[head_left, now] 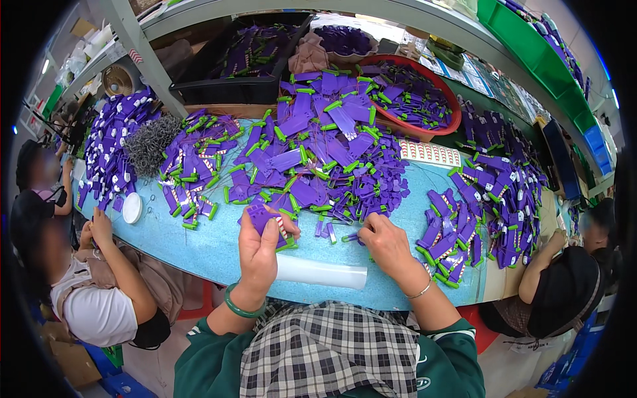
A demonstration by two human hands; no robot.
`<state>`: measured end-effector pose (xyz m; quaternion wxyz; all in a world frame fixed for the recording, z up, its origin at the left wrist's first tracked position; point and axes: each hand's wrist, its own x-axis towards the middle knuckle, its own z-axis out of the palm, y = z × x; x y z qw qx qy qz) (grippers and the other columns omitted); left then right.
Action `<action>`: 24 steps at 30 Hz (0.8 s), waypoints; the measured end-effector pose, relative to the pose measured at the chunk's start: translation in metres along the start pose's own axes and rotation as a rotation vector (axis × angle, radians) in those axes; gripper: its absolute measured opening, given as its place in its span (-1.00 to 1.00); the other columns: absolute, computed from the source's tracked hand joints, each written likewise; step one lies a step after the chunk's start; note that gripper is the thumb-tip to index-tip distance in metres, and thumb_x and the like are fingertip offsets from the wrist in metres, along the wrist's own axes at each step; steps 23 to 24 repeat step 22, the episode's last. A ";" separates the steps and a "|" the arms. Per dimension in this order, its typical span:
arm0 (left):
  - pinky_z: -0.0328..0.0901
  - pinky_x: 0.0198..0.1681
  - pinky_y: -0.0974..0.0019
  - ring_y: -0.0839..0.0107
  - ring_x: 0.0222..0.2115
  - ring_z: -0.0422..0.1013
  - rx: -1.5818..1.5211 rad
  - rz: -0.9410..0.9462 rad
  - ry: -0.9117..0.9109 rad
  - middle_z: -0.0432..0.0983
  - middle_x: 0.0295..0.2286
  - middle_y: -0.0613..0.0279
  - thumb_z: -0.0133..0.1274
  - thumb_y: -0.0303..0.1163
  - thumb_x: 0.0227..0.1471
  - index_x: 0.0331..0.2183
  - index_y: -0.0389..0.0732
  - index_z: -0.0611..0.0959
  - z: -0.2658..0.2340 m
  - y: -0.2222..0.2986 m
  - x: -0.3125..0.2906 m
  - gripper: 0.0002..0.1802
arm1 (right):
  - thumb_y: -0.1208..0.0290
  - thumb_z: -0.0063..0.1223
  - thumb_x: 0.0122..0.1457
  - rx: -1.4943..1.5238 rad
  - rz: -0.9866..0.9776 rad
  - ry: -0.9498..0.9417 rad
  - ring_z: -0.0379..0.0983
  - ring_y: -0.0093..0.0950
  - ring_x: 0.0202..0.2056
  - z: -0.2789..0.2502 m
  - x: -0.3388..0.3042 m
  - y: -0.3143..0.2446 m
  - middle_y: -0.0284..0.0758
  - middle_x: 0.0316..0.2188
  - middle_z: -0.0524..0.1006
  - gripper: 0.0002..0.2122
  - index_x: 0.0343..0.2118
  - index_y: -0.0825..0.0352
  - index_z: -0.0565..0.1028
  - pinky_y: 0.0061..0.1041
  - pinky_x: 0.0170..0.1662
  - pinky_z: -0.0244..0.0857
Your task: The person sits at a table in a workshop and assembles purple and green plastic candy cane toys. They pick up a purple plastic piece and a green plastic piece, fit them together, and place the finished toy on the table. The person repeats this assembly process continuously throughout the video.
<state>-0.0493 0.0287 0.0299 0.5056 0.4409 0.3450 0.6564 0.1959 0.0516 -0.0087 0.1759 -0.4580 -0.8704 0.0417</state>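
Note:
My left hand is closed round a flat purple plastic part with a red-and-white striped strip and a green edge, lifted above the blue table. Lower down to the right, my right hand pinches a small purple piece with a green end at the tabletop. Two more small purple pieces lie just left of those fingertips. In front of both hands spreads a large heap of purple parts with green ends. A white half-round plastic trough lies between my wrists.
More purple parts are heaped at right. A red basin and a black crate stand behind. At left are a grey wire tangle and a white lid. Co-workers sit on both sides.

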 end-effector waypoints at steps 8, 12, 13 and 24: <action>0.38 -0.29 0.32 0.43 -0.41 0.45 0.062 -0.212 -0.098 0.46 -0.41 0.18 -0.22 -0.30 0.26 -0.18 -0.23 0.35 0.007 -0.040 -0.015 -0.79 | 0.52 0.21 -0.15 0.120 0.042 0.024 0.41 -0.32 -0.36 0.002 -0.008 -0.002 -0.30 -0.47 0.42 -0.78 -0.38 0.34 0.46 -0.39 -0.33 0.33; 0.38 -0.29 0.33 0.43 -0.41 0.45 0.086 -0.236 -0.158 0.46 -0.41 0.18 -0.22 -0.30 0.26 -0.19 -0.25 0.36 0.013 -0.040 -0.015 -0.78 | 0.51 0.23 -0.16 0.100 0.016 -0.026 0.41 -0.31 -0.36 -0.002 -0.012 0.001 -0.29 -0.47 0.43 -0.73 -0.33 0.34 0.47 -0.38 -0.31 0.34; 0.38 -0.29 0.33 0.43 -0.42 0.45 0.083 -0.232 -0.164 0.46 -0.42 0.18 -0.22 -0.30 0.26 -0.19 -0.25 0.36 0.013 -0.040 -0.016 -0.78 | 0.51 0.22 -0.14 0.120 0.020 -0.036 0.41 -0.31 -0.36 -0.002 -0.013 0.002 -0.29 -0.47 0.42 -0.74 -0.33 0.34 0.47 -0.38 -0.33 0.34; 0.36 -0.18 0.28 0.43 -0.37 0.44 0.231 -0.394 -0.315 0.48 -0.36 0.19 -0.16 -0.27 0.24 -0.12 -0.23 0.37 0.011 -0.057 -0.027 -0.73 | 0.52 0.17 0.06 1.078 0.469 -0.048 0.52 -0.41 -0.30 -0.002 -0.030 -0.001 -0.35 -0.28 0.55 -0.85 -0.27 0.25 0.56 -0.41 -0.28 0.42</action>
